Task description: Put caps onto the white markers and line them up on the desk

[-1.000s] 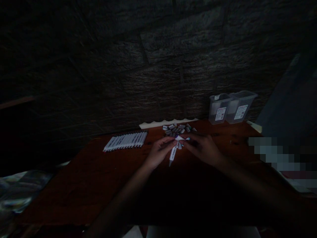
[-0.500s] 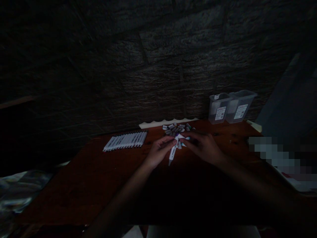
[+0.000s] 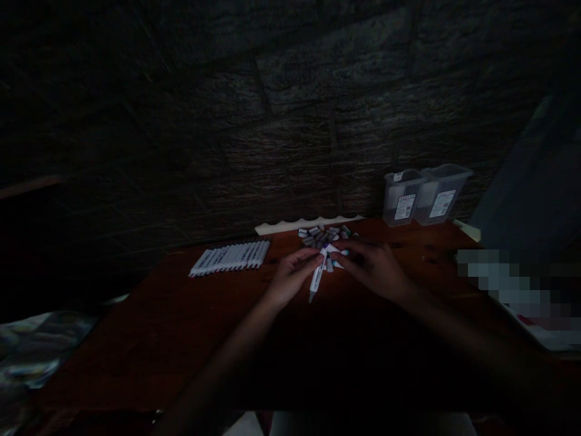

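In the head view, my left hand pinches a white marker between thumb and fingers. The marker slants, its grey nib end pointing down toward me and its purple end at the top. My right hand is closed close beside that purple end, on a small white piece that looks like a marker cap; its fingers partly hide it. Behind and under both hands lies a loose pile of marker caps, grey and white with some coloured ends.
A neat row of white markers lies on the left of the brown wooden table. Two clear plastic bins with labels stand at the back right. A white wavy-edged strip runs along the dark stone wall.
Almost nothing differs. Both hands keep their places, and the marker's lower end has shifted very slightly.
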The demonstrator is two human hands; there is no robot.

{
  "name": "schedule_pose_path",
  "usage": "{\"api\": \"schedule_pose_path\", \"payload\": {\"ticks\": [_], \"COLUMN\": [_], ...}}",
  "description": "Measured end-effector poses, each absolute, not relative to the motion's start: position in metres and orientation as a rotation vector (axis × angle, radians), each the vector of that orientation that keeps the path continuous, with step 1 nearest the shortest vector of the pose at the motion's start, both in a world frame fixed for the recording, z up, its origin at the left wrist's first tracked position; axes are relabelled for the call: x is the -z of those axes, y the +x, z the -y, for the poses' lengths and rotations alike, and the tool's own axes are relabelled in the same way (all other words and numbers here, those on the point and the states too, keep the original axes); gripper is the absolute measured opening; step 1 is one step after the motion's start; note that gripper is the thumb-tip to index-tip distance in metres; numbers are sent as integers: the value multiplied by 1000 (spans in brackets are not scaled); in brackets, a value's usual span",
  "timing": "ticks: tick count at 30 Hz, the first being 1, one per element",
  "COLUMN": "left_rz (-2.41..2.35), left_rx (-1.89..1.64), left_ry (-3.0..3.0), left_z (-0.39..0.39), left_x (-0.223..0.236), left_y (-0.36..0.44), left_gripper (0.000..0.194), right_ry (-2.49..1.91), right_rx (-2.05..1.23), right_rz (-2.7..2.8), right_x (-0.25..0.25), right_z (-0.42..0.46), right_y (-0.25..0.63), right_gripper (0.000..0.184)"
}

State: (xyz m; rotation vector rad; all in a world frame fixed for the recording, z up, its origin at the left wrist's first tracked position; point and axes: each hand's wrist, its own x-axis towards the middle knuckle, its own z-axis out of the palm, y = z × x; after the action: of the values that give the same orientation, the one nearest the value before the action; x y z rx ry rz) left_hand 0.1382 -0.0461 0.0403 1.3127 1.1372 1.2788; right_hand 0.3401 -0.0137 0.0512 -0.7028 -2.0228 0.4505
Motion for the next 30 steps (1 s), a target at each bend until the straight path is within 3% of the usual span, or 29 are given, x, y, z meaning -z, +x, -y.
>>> {"api": "schedule_pose_path", "payload": {"ticks": [30], "left_rz": [-1142], "left_rx": [-1252], "left_ry": [1343], "left_z": [46], "left_x": [-39], "left_y": [141], "left_gripper": [27], "right_ry": [-676], "right_rx": [-450], "right_rz": [2047], "right_x": [-51], "right_z": [14], "right_y": [339], "right_gripper": [21]}}
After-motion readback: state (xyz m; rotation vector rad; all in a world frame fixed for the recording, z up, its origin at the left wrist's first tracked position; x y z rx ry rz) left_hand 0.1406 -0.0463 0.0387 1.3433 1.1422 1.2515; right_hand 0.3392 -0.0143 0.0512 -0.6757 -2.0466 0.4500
